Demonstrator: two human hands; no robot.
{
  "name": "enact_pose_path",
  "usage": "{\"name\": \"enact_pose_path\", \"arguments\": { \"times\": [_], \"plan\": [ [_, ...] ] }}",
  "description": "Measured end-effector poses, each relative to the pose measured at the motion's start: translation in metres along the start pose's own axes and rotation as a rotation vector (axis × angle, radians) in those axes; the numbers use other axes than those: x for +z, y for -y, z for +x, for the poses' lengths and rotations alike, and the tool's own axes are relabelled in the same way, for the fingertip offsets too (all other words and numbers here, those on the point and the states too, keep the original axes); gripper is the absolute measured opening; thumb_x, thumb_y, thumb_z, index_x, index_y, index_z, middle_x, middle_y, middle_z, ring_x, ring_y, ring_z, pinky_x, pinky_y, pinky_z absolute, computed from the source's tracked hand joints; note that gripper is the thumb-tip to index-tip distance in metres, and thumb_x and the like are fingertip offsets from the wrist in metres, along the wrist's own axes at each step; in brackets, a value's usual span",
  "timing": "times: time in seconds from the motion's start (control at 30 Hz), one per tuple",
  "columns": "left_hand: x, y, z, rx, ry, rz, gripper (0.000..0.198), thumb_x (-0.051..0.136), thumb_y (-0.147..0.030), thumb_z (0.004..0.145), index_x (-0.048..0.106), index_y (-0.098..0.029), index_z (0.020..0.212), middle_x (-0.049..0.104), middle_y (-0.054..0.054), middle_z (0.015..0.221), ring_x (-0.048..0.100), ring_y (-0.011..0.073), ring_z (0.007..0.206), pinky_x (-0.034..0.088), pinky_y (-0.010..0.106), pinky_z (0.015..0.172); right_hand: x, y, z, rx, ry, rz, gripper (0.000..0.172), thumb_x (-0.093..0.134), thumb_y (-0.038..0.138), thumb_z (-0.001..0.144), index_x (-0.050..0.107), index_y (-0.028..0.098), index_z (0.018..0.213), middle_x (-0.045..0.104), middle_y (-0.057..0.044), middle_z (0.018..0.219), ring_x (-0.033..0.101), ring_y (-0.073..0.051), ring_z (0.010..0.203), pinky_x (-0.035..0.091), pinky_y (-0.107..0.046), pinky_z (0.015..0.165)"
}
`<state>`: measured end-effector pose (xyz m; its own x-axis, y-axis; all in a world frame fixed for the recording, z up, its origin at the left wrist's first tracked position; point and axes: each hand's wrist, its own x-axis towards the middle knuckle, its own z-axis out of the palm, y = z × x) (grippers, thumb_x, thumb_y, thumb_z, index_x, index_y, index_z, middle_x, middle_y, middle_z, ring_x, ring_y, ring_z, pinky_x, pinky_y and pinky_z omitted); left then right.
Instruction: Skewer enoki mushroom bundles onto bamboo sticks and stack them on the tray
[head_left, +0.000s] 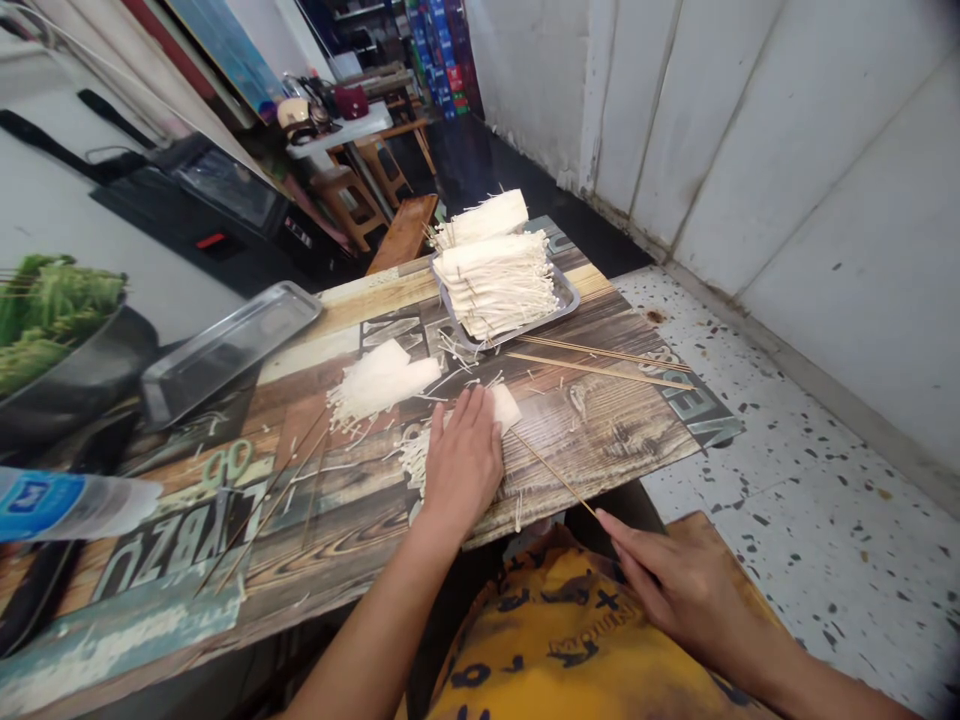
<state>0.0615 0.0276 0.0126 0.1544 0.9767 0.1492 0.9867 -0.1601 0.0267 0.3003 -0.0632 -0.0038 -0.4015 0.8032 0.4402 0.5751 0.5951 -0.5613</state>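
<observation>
My left hand [466,455] lies flat, palm down, on a bunch of enoki mushrooms [506,408] near the table's front edge. Between thumb and fingers, my right hand [664,565] pinches the end of a thin wooden skewer [556,472], whose far end meets the right side of that bunch; its tip is hidden. Just behind my left hand, more enoki [386,380] rests on the tabletop. A tray [568,300] farther back holds a stack of skewered enoki [495,280]. Loose skewers [600,368] lie right of the tray.
The patterned table [615,420] has more skewers [262,510] at left. A clear empty tray [232,350], a metal bowl [82,370] of greens and a plastic bottle [67,503] stand left. Stools [349,205] and a white wall [750,130] are beyond.
</observation>
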Motion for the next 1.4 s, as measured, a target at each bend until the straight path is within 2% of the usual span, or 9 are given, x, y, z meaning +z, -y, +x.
{"name": "enact_pose_path", "arguments": {
  "times": [0.23,0.43,0.53,0.63,0.77,0.87,1.03,1.4],
  "plan": [
    [-0.001,-0.001,0.000,-0.001,0.003,-0.005,0.047,0.026,-0.025,0.098,0.046,-0.011,0.138,0.047,0.010,0.144,0.040,0.0255,0.136,0.024,0.050,0.114,0.010,-0.001,-0.003,-0.016,0.042,0.014,0.061,0.039,0.006,0.090,0.029,0.020,0.149,0.074,-0.005,0.094,0.070,-0.012,0.072,0.057,-0.021,0.064],
    [0.002,-0.001,0.001,0.008,-0.036,0.005,0.047,0.025,-0.025,0.098,0.048,-0.014,0.137,0.050,0.010,0.142,0.043,0.0266,0.134,0.024,0.052,0.114,0.017,0.000,-0.001,-0.051,0.057,-0.024,0.066,0.035,0.006,0.092,0.013,0.019,0.153,0.073,-0.004,0.083,0.068,-0.013,0.061,0.055,-0.022,0.054],
    [-0.001,-0.006,-0.005,0.020,-0.083,0.048,0.047,0.026,-0.023,0.098,0.045,-0.011,0.139,0.045,0.010,0.146,0.037,0.0271,0.138,0.017,0.054,0.116,0.018,-0.001,-0.002,-0.066,0.056,-0.037,0.066,0.035,0.006,0.091,0.014,0.018,0.153,0.073,-0.004,0.083,0.067,-0.013,0.061,0.055,-0.022,0.054],
    [-0.005,-0.010,-0.015,0.084,-0.106,0.074,0.047,0.027,-0.022,0.098,0.042,-0.009,0.141,0.039,0.009,0.150,0.029,0.0253,0.142,0.013,0.051,0.118,0.017,-0.003,-0.004,-0.058,0.053,-0.027,0.066,0.036,0.006,0.090,0.017,0.018,0.152,0.073,-0.004,0.085,0.068,-0.013,0.063,0.056,-0.021,0.056],
    [-0.007,-0.012,-0.024,0.100,-0.031,0.063,0.049,0.030,-0.031,0.099,0.044,-0.008,0.140,0.044,0.012,0.146,0.036,0.0247,0.139,0.018,0.048,0.118,0.015,-0.003,-0.003,-0.058,0.033,-0.010,0.064,0.038,0.004,0.088,0.025,0.018,0.150,0.073,-0.002,0.081,0.067,-0.012,0.061,0.055,-0.020,0.056],
    [-0.006,-0.010,-0.024,0.107,-0.002,0.054,0.051,0.031,-0.033,0.098,0.041,-0.008,0.141,0.041,0.014,0.147,0.035,0.0248,0.139,0.022,0.048,0.117,0.014,-0.002,-0.002,-0.057,0.033,0.003,0.063,0.038,0.004,0.088,0.029,0.018,0.148,0.073,-0.003,0.083,0.067,-0.012,0.062,0.055,-0.020,0.057],
    [-0.003,-0.008,-0.023,0.140,0.017,0.061,0.054,0.031,-0.036,0.098,0.040,-0.006,0.142,0.038,0.015,0.149,0.033,0.0255,0.140,0.028,0.045,0.115,0.018,-0.002,-0.002,-0.076,0.043,0.004,0.065,0.037,0.005,0.089,0.021,0.018,0.151,0.073,-0.003,0.082,0.067,-0.012,0.061,0.054,-0.021,0.056],
    [-0.002,-0.006,-0.023,0.163,0.022,0.089,0.055,0.031,-0.036,0.098,0.041,-0.002,0.140,0.039,0.017,0.148,0.034,0.0263,0.139,0.028,0.045,0.115,0.032,0.003,0.003,-0.157,0.091,-0.134,0.064,0.032,0.005,0.089,0.012,0.006,0.150,0.064,-0.001,0.066,0.060,-0.014,0.051,0.048,-0.022,0.049]
  ]
}}
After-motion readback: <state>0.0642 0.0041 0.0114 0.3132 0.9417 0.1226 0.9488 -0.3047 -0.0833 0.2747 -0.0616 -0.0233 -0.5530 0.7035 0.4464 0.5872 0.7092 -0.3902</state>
